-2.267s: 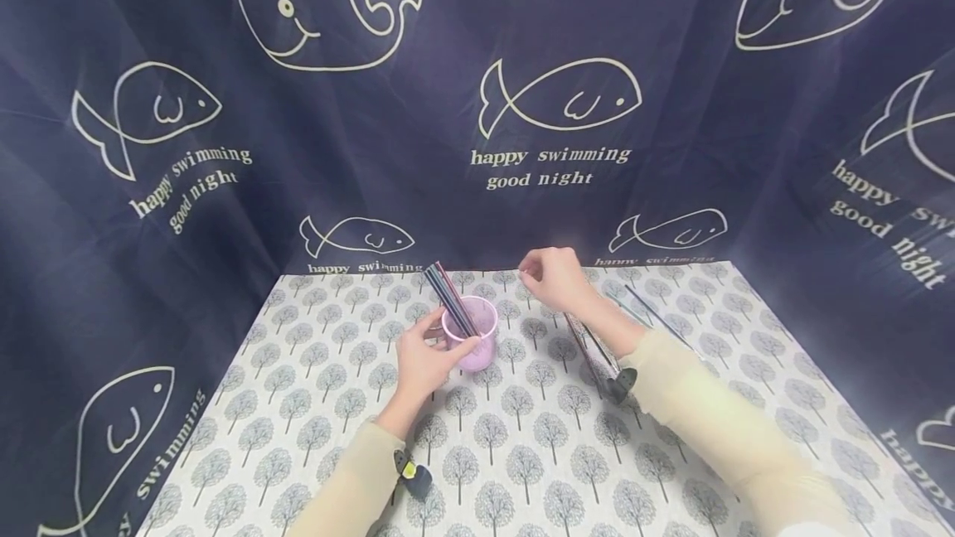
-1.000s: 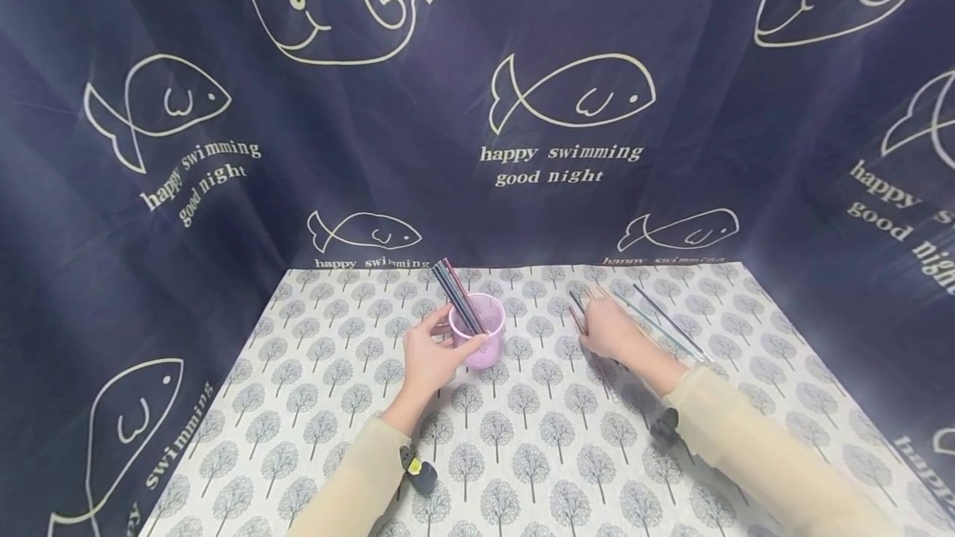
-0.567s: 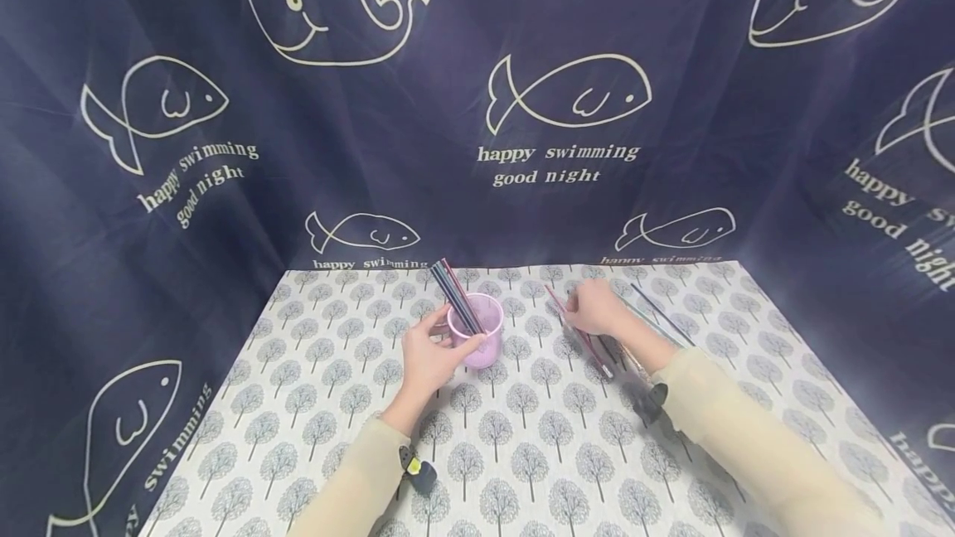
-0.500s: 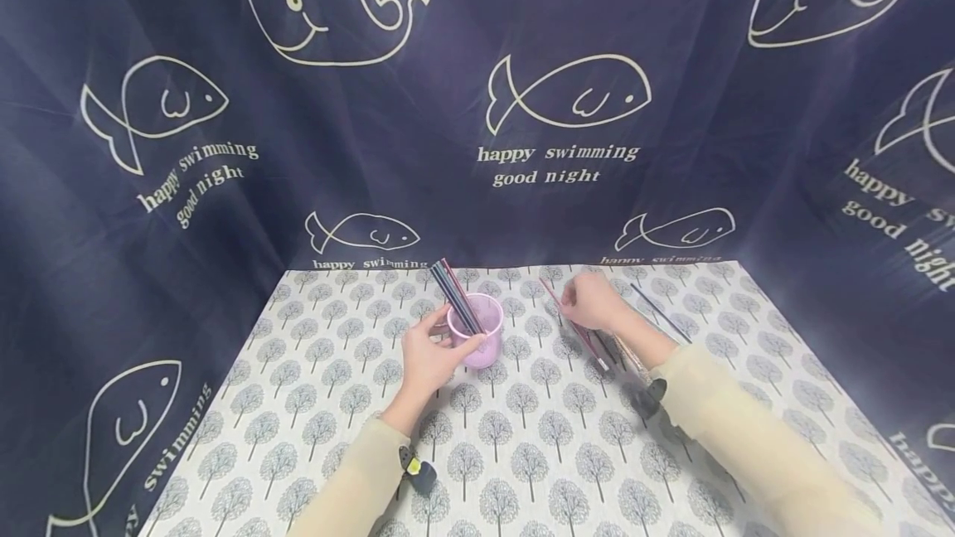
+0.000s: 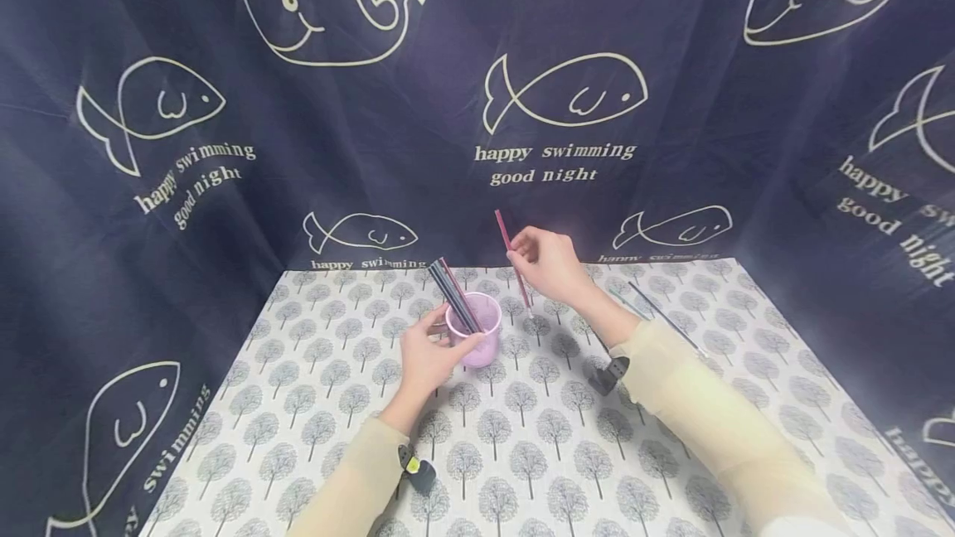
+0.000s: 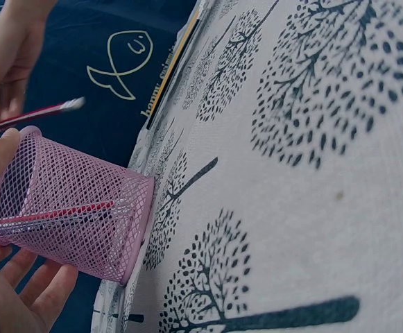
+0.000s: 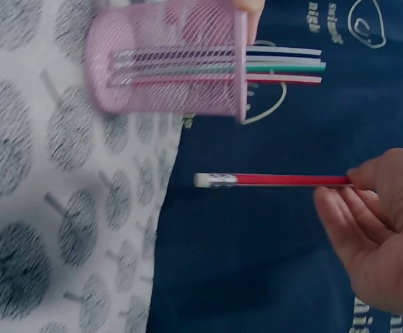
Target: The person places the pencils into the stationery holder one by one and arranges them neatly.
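Observation:
My left hand [image 5: 427,359] grips a pink mesh pencil cup [image 5: 481,352], thumb at the near rim and fingers round its left side. The cup stands upright on the table. Several pencils [image 5: 453,292] lean leftward in it; a red, a green and paler ones show in the right wrist view. Up and to the right of the cup, my right hand [image 5: 552,266] pinches a red pencil [image 7: 288,180] between thumb and fingers. That pencil is raised off the table, its white eraser end [image 7: 202,180] pointing down.
To the right lie a dark blue pencil [image 5: 660,310] and a green pencil [image 5: 625,300], partly hidden by the right forearm. The tree-print tablecloth [image 5: 522,446] covers the table. A navy curtain [image 5: 448,147] with fish drawings hangs behind the table's back edge.
My right hand went down to the pencils on the right, took the red pencil, then lifted it up and leftward toward the cup. The left hand and cup have stayed put.

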A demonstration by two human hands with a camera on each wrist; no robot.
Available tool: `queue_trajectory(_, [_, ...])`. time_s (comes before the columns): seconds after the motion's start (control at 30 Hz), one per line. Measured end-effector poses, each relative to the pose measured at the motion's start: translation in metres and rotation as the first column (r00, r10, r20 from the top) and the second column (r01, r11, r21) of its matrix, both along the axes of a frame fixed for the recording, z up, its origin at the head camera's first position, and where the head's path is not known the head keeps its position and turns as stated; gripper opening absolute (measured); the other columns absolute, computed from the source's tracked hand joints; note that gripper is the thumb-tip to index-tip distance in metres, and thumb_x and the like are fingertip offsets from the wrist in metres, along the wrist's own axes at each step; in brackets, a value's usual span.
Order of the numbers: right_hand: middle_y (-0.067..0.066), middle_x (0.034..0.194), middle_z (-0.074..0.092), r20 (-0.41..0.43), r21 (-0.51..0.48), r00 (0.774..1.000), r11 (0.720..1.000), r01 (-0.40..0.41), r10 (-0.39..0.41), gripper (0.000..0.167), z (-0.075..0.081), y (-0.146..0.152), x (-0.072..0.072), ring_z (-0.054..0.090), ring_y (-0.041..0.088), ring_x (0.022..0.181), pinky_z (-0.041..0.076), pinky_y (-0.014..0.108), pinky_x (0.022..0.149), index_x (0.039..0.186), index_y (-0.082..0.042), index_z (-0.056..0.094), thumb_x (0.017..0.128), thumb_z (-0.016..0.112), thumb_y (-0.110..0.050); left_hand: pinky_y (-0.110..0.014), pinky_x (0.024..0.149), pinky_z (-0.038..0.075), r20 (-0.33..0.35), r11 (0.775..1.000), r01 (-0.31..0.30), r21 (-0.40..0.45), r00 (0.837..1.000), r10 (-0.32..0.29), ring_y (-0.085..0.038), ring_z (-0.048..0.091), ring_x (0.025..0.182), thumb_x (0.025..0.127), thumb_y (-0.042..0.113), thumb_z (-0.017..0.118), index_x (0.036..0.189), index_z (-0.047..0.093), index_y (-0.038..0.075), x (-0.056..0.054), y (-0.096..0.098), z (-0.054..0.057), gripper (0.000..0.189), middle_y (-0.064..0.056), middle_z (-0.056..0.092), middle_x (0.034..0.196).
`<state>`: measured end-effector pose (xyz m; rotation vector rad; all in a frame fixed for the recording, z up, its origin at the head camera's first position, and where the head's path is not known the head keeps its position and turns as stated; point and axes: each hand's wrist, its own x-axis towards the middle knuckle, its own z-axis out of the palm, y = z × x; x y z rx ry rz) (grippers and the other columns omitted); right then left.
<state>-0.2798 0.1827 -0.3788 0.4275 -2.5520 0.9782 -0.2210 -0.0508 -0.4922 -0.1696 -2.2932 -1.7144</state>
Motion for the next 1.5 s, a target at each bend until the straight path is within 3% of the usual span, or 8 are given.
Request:
queue_trajectory(0.27, [0.013, 0.095, 0.081, -0.105, -0.166, 0.994, 0.985, -0.042, 0.025, 0.012, 0.015, -0.026, 0.004, 0.080, 0.026, 0.085, 0.070, 0.038, 0.077, 0.103, -0.003, 0.073, 0.098, 0.075, -0.013, -0.038, 0.078, 0.071, 0.007, 1.000, 0.000, -0.003, 1.000, 0.000, -0.037, 0.077, 0.099, 0.070, 0.027, 0.101, 0.134, 0.072, 0.003, 0.000, 0.002, 0.001, 0.074, -0.015, 0.078, 0.118])
queue_trajectory(0.5, [0.013, 0.098, 0.081, -0.077, -0.185, 0.996, 0.980, -0.068, 0.054, 0.011, 0.012, -0.035, 0.004, 0.081, 0.025, 0.088, 0.070, 0.032, 0.079, 0.102, -0.003, 0.072, 0.099, 0.076, -0.012, -0.047, 0.080, 0.071, -0.010, 1.000, 0.004, 0.000, 1.000, -0.004, -0.041, 0.077, 0.098, 0.071, 0.028, 0.101, 0.133, 0.071, 0.002, 0.000, 0.003, 0.007, 0.074, -0.019, 0.078, 0.117])
queue_trajectory(0.8, [0.010, 0.092, 0.082, -0.044, -0.047, 0.994, 0.994, -0.099, 0.097, 0.008, -0.014, -0.047, -0.002, 0.081, 0.023, 0.083, 0.070, 0.034, 0.078, 0.095, -0.007, 0.074, 0.095, 0.078, -0.013, -0.046, 0.079, 0.071, -0.025, 0.999, -0.016, -0.034, 1.000, 0.015, -0.039, 0.078, 0.097, 0.071, 0.031, 0.101, 0.135, 0.070, 0.001, 0.000, 0.001, 0.006, 0.077, -0.019, 0.078, 0.121])
queue_trajectory(1.13, [0.005, 0.093, 0.084, 0.066, 0.153, 0.993, 0.982, -0.111, 0.102, 0.008, -0.025, -0.059, -0.001, 0.080, 0.018, 0.081, 0.068, 0.033, 0.079, 0.097, -0.009, 0.077, 0.096, 0.078, -0.017, -0.042, 0.077, 0.071, -0.028, 0.999, -0.014, -0.041, 1.000, 0.013, -0.038, 0.078, 0.097, 0.071, 0.032, 0.101, 0.135, 0.070, 0.002, 0.000, -0.001, 0.003, 0.078, -0.019, 0.078, 0.123])
queue_trajectory(1.5, [0.009, 0.093, 0.084, 0.059, 0.213, 0.992, 0.969, -0.124, 0.114, 0.008, -0.032, -0.066, -0.001, 0.081, 0.020, 0.082, 0.069, 0.031, 0.075, 0.096, -0.006, 0.078, 0.095, 0.079, -0.014, -0.035, 0.074, 0.071, -0.017, 0.999, -0.012, -0.047, 1.000, 0.011, -0.036, 0.078, 0.096, 0.071, 0.033, 0.101, 0.136, 0.070, 0.002, 0.001, 0.000, 0.003, 0.078, -0.019, 0.077, 0.124])
